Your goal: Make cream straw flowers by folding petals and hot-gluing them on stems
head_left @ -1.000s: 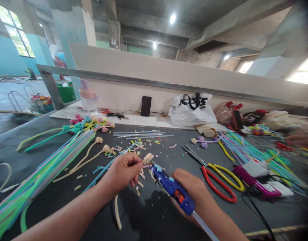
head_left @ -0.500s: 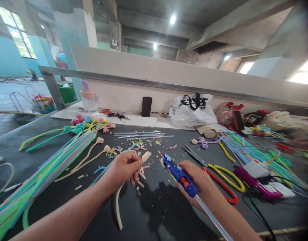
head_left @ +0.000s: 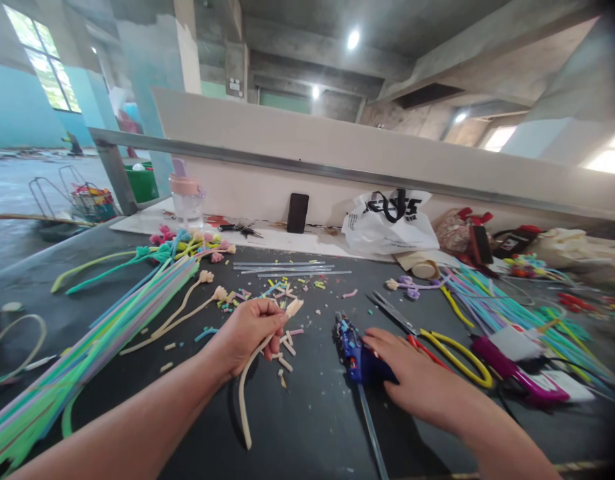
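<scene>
My left hand (head_left: 260, 330) pinches a cream fuzzy stem (head_left: 293, 307), a pipe cleaner whose tufted end points up right and whose tail hangs down below the fingers. A blue glue gun (head_left: 348, 343) lies on its side on the dark table, with a clear glue stick (head_left: 370, 427) out of its back. My right hand (head_left: 407, 373) is beside its handle, fingers stretched out and no longer wrapped round it; whether the fingertips touch the handle I cannot tell. Scissors (head_left: 450, 347) with yellow and red handles lie just beyond that hand.
Cut stem scraps (head_left: 287, 347) surround my left hand. Bundled pipe cleaners (head_left: 132, 327) lie at left, more (head_left: 507, 313) at right. Clear glue sticks (head_left: 292, 268), a phone (head_left: 297, 213), a bottle (head_left: 186, 200) and a white bag (head_left: 390, 227) are farther back. A magenta tool (head_left: 517, 373) sits right.
The glue gun has gone from my right hand's grip down onto the table. My right hand has loosened and spread its fingers. My left hand still holds the cream stem.
</scene>
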`<move>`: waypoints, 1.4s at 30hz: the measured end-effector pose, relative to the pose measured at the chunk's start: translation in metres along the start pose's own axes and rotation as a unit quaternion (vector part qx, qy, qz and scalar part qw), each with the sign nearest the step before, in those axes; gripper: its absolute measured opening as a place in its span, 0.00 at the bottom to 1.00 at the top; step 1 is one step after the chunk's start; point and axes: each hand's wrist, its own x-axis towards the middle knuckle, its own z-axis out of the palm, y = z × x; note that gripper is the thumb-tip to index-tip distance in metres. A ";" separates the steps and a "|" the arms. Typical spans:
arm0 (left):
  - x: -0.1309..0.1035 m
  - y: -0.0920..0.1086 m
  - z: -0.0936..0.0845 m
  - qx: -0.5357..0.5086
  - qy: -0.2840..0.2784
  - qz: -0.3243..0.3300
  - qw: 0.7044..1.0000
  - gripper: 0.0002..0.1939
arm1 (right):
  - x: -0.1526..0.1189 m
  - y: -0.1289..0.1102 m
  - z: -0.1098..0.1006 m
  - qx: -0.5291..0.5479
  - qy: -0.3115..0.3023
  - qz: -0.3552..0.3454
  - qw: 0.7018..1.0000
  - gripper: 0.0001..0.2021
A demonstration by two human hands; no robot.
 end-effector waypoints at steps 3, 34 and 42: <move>0.001 0.000 -0.002 -0.011 0.004 0.007 1.000 0.11 | 0.005 -0.022 -0.011 -0.017 0.090 -0.007 0.996 0.21; -0.007 -0.002 0.009 0.016 -0.061 -0.027 0.998 0.12 | 0.020 -0.070 0.002 0.444 0.154 -0.011 0.883 0.04; -0.012 -0.005 0.010 0.053 -0.123 -0.075 0.988 0.08 | 0.007 -0.065 -0.010 0.341 0.187 0.027 0.921 0.06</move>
